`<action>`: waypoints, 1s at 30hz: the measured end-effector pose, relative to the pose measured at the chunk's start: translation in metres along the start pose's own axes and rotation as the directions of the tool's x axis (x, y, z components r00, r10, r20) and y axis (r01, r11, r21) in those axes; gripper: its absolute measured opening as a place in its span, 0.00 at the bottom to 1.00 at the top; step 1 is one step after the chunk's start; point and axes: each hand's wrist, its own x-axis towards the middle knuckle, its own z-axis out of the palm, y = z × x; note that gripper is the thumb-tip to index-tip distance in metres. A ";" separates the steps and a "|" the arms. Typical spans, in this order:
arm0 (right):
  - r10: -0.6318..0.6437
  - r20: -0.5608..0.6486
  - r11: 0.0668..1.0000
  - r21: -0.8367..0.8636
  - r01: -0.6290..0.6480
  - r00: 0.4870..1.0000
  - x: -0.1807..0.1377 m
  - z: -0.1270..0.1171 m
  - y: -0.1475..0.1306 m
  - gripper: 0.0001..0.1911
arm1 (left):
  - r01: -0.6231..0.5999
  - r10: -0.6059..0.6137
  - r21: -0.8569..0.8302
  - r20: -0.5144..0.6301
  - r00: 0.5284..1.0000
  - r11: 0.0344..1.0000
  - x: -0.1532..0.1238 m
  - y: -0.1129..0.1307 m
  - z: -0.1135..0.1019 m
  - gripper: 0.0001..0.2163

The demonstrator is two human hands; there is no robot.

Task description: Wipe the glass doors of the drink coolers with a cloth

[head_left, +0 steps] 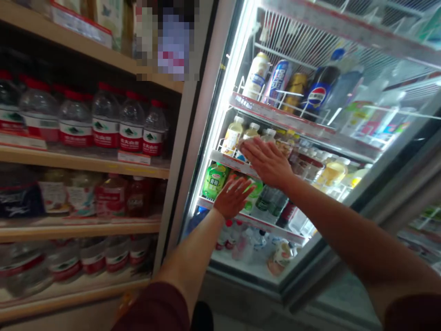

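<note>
My left hand (233, 196) is open, fingers spread, in front of a green-labelled bottle (215, 180) on a lower shelf of a lit drinks fridge. My right hand (269, 163) is stretched out flat above and to the right of it. It overlaps a white-capped bottle (254, 129) on the middle shelf. Near its fingertips stands another white-capped bottle with a pale label (233, 135). Nothing shows in either hand. Whether the fingers touch any bottle, I cannot tell.
Left of the fridge, wooden shelves (86, 158) hold red-capped water bottles (105, 117) and other drinks. A cola bottle with a blue cap (320, 87) stands on an upper fridge shelf. A metal door frame (344, 216) runs along the right. Several bottles and a cup (282, 254) sit at the fridge's bottom.
</note>
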 end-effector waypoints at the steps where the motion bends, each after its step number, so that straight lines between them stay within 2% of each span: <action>1: -0.025 0.021 1.000 0.003 0.025 0.999 -0.006 0.001 -0.003 0.34 | 0.000 -0.001 -0.024 -0.009 1.000 1.000 0.001 0.001 -0.001 0.24; 4: 0.054 0.028 0.998 0.010 -0.054 0.998 -0.018 0.006 -0.017 0.34 | 0.061 -0.068 -0.148 -0.045 0.997 0.987 0.004 0.011 -0.010 0.24; 6: 0.145 0.027 0.989 0.028 -0.146 0.989 -0.027 0.012 -0.035 0.35 | 0.178 -0.210 -0.279 -0.089 0.974 0.944 0.002 0.027 -0.019 0.24; 9: 0.134 0.082 0.983 0.119 -0.143 0.988 -0.043 0.024 -0.072 0.35 | 0.344 -0.450 -0.463 -0.139 0.882 0.817 -0.001 0.056 -0.033 0.24; 11: 0.084 0.112 0.970 0.218 -0.107 0.990 -0.052 0.029 -0.093 0.36 | 0.404 -0.551 -0.562 -0.115 0.826 0.722 0.001 0.072 -0.038 0.25; 13: 0.098 0.098 0.938 0.323 -0.125 0.990 -0.059 0.029 -0.104 0.39 | 0.454 -0.629 -0.643 -0.056 0.775 0.617 0.008 0.082 -0.038 0.27; 15: 0.194 0.050 0.903 0.382 -0.198 0.980 -0.066 0.024 -0.101 0.41 | 0.501 -0.683 -0.680 0.000 0.730 0.535 0.019 0.086 -0.035 0.28; 18: 0.395 -0.030 0.888 0.270 -0.373 0.918 -0.092 0.018 -0.085 0.39 | 0.562 -0.717 -0.661 0.051 0.695 0.498 0.032 0.088 -0.030 0.29; 20: 0.443 -0.059 0.895 0.096 -0.436 0.895 -0.119 0.019 -0.078 0.38 | 0.610 -0.738 -0.615 0.066 0.672 0.500 0.031 0.090 -0.026 0.29; 21: 0.428 -0.064 0.904 0.014 -0.428 0.902 -0.133 0.022 -0.076 0.38 | 0.632 -0.755 -0.587 0.053 0.653 0.505 0.027 0.090 -0.025 0.28; 23: 0.372 -0.069 0.920 -0.105 -0.378 0.926 -0.155 0.029 -0.077 0.39 | 0.663 -0.787 -0.533 -0.007 0.617 0.525 0.013 0.087 -0.020 0.23; 25: 0.342 -0.083 0.922 -0.161 -0.352 0.936 -0.166 0.035 -0.080 0.39 | 0.675 -0.793 -0.472 -0.089 0.603 0.567 -0.004 0.074 -0.015 0.18; 27: 0.341 -0.097 0.919 -0.175 -0.353 0.935 -0.169 0.038 -0.083 0.38 | 0.670 -0.765 -0.395 -0.162 0.624 0.629 -0.015 0.048 -0.011 0.16; 30: 0.332 -0.108 0.924 -0.162 -0.346 0.937 -0.166 0.037 -0.084 0.38 | 0.665 -0.720 -0.275 -0.247 0.649 0.694 -0.015 -0.005 -0.012 0.19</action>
